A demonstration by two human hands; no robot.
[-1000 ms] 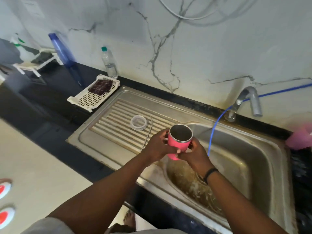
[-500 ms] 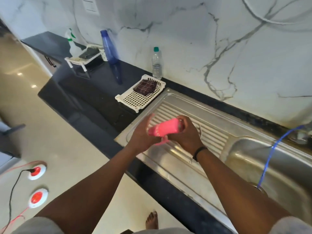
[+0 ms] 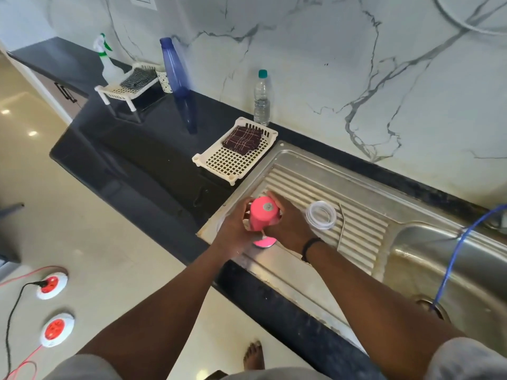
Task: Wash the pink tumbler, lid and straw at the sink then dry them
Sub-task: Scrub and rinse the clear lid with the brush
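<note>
The pink tumbler (image 3: 264, 213) is upside down, base up, over the left end of the steel drainboard (image 3: 356, 198). My left hand (image 3: 236, 229) wraps its left side and my right hand (image 3: 288, 223) its right side. Its pink reflection shows on the wet steel just below. A clear round lid (image 3: 321, 215) lies on the drainboard ribs to the right of my right hand. The thin metal straw (image 3: 341, 229) lies beside the lid, pointing toward me.
A white perforated tray (image 3: 219, 163) holding a dark checked cloth (image 3: 242, 140) sits on the black counter left of the sink. A water bottle (image 3: 262, 98) and a blue bottle (image 3: 172, 67) stand by the wall. The basin (image 3: 452, 270) with a blue hose (image 3: 450, 264) lies right.
The tumbler went from upright over the basin to inverted over the left end of the drainboard, both hands staying on it. My view swung left.
</note>
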